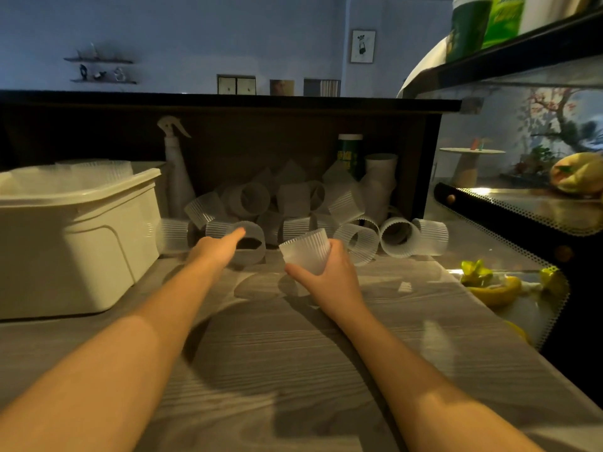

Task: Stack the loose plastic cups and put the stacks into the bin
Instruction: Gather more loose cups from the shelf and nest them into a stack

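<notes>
While bin (81, 203) already holds some cups, big loose pile (293, 210) remains. Right hand (329, 275) grips short stack (306, 252); left hand (218, 247), fingers straight, reaches next cup (249, 243).

We saw translucent white ribbed plastic cups (359, 243), a cream rectangular plastic bin (75, 243), and a grey wood-grain laminate countertop (277, 353).

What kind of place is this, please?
Probably behind a café or shop counter: a glass display case with food, a pile of plastic cups under a raised ledge, and a spray bottle.
</notes>
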Motion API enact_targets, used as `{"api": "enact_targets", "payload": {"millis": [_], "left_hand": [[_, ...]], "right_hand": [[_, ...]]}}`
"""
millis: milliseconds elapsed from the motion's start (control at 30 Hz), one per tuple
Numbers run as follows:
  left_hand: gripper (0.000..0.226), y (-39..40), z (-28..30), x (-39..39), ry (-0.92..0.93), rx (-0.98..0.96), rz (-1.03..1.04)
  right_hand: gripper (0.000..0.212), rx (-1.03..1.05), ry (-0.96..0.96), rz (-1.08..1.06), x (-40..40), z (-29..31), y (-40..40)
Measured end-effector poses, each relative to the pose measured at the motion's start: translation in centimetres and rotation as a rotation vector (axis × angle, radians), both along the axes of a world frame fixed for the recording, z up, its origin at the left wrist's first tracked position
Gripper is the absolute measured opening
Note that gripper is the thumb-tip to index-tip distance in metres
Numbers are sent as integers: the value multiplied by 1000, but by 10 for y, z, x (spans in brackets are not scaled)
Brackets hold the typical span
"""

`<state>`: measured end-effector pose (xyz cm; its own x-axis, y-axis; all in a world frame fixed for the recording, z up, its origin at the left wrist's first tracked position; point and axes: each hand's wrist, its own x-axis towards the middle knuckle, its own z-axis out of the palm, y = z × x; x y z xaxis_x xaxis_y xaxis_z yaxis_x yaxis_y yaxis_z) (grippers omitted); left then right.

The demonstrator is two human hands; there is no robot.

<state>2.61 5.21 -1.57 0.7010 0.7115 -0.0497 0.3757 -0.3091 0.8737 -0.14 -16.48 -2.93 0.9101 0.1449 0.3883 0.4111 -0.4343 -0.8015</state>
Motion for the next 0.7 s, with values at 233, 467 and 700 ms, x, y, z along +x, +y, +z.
{"api": "enact_targets", "payload": {"millis": [233,467,700], "left_hand": [[63,-25,-19,-8,-278,29,-57],[46,-20,-6,-34,-553,-430,-244],[70,-45,19,-54,-784,-451,-386]], "right_hand": [[72,4,0,-15,5,-2,-2],[74,-73,-13,-4,2,-1,-4],[83,-150,-28,22,-3,0,-1]]}}
